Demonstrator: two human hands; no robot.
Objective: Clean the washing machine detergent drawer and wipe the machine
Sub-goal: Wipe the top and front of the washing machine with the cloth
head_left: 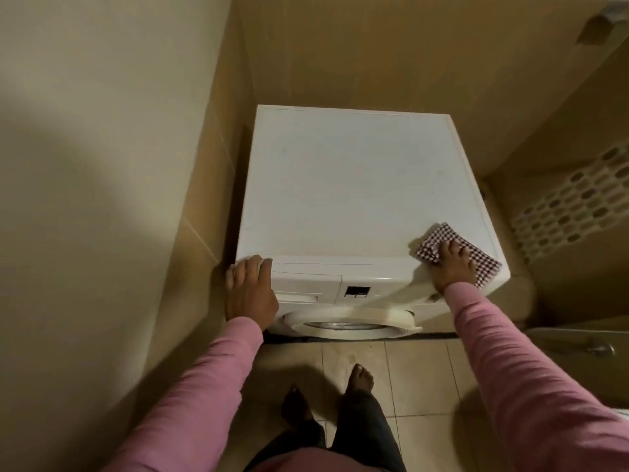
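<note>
Standing over the washing machine (354,185), we're looking down at its white top w/ both arms out. Going L to R: our left hand (250,289) is resting on the front-left corner, about 8 o'clock from the lid's centre, fingers loosely curled over the edge, gripping nothing we can see. Just to its right, touching or nearly so, the detergent drawer (306,284) is sitting shut in the front panel, long axis running 9-to-3. So the left hand is by far the nearer one for pulling it; the drawer is lying at roughly 3 o'clock from that palm. Next comes the small display (356,291), then the door ring (347,323) below. Far right, at approx 4 o'clock from the lid's centre, our right hand (454,264) is pressing flat, fingers spread, onto the checked cloth (483,264) at the front-right corner. Drawer looks not yet opened; we're judging the top wipe is underway, w/ bare lid stretching toward 11 o'clock.
</note>
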